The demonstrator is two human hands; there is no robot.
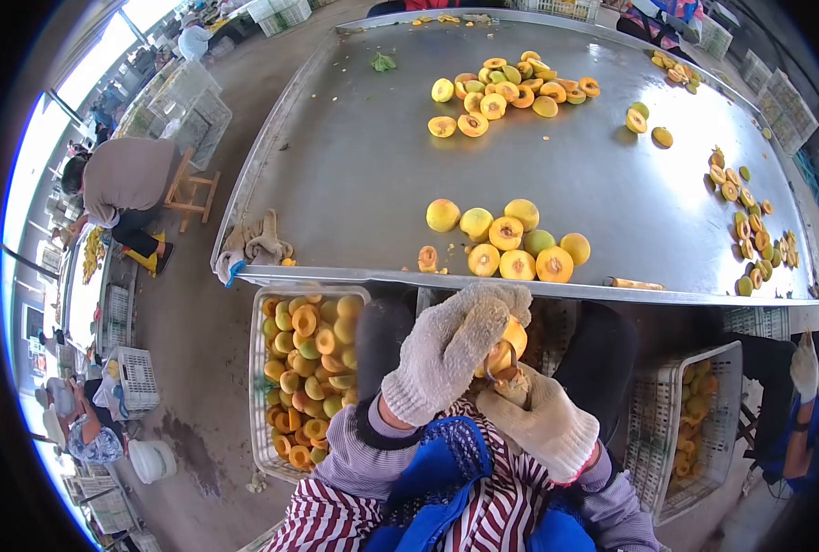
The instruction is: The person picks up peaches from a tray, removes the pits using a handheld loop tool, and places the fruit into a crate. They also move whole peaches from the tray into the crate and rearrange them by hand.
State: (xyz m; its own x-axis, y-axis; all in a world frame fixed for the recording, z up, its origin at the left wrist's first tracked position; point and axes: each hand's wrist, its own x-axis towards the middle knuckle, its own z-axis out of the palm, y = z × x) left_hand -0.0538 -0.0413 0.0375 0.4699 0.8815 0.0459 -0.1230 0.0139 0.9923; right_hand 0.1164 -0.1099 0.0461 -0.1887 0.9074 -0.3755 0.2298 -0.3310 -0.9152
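My left hand (pixel 455 345), in a pale knitted glove, is closed around a yellow peach (pixel 496 357) in front of my chest. Below and to the right, my right hand (pixel 547 421), gloved too, grips a pitting tool with a curved metal loop (pixel 513 354) that touches the fruit. Its handle is hidden in the glove. Just past my hands, on the metal table (pixel 354 184), sits a cluster of peaches (pixel 506 233), some whole, some halved with the pit showing. A small scrap of peach (pixel 428 258) lies to their left.
A crate of peach halves (pixel 304 386) stands left of my legs, another crate (pixel 653 432) to the right. On the table are more peaches (pixel 492 106), gloves (pixel 267 241) and a wooden handle (pixel 634 283) at the near edge. A co-worker's gloved hand (pixel 804 370) shows at right.
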